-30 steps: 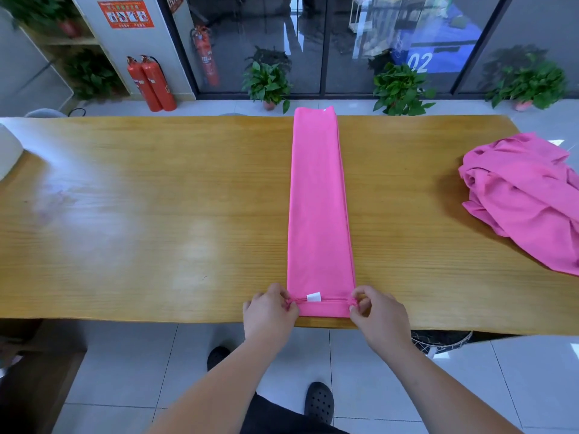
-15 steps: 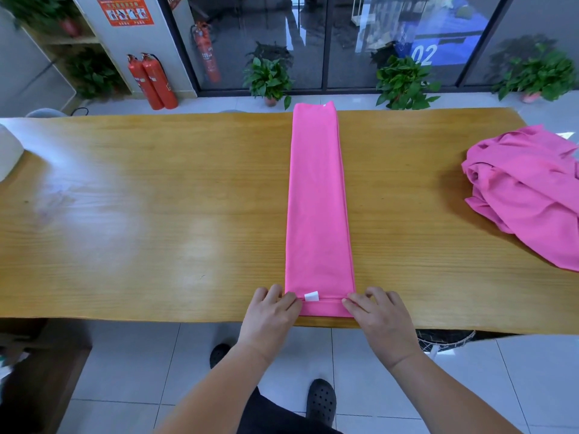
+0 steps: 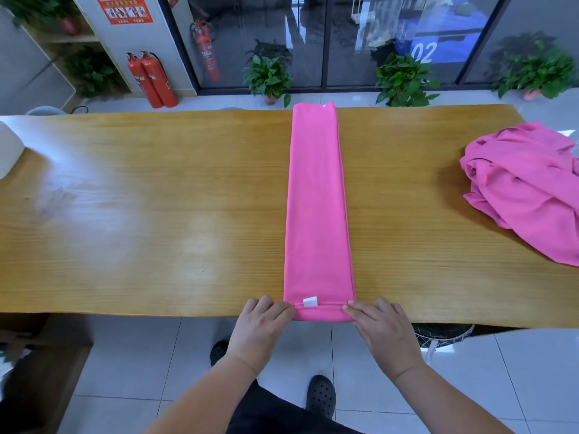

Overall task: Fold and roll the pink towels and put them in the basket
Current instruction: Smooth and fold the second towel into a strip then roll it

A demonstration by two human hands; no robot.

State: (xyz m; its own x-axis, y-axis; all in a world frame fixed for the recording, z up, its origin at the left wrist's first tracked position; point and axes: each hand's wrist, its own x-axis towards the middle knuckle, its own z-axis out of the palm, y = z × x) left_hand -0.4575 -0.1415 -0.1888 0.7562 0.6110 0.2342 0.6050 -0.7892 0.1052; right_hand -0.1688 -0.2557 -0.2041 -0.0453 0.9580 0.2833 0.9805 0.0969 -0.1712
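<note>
Pink towel [image 3: 318, 198] crossed the table [image 3: 156, 214] mid-frame, left grip [image 3: 260, 324] and right grip [image 3: 380, 327] pressing flat-fingered on its near fold.

You can read just one mark: the white number "02" [image 3: 423, 53] on the blue panel [image 3: 454, 42] behind the glass. The print on the red notice [image 3: 129, 9], the fire extinguishers [image 3: 153, 79] and the pink towel [image 3: 318, 198] tag [image 3: 310, 301] is too small to read.

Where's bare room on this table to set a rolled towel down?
Widest bare wood: the left half of the table, between the white thing at the left edge and the folded towel. A narrower strip lies between that towel and the towel heap. Crowded: the near edge, where left hand and right hand touch the towel's end.
</note>
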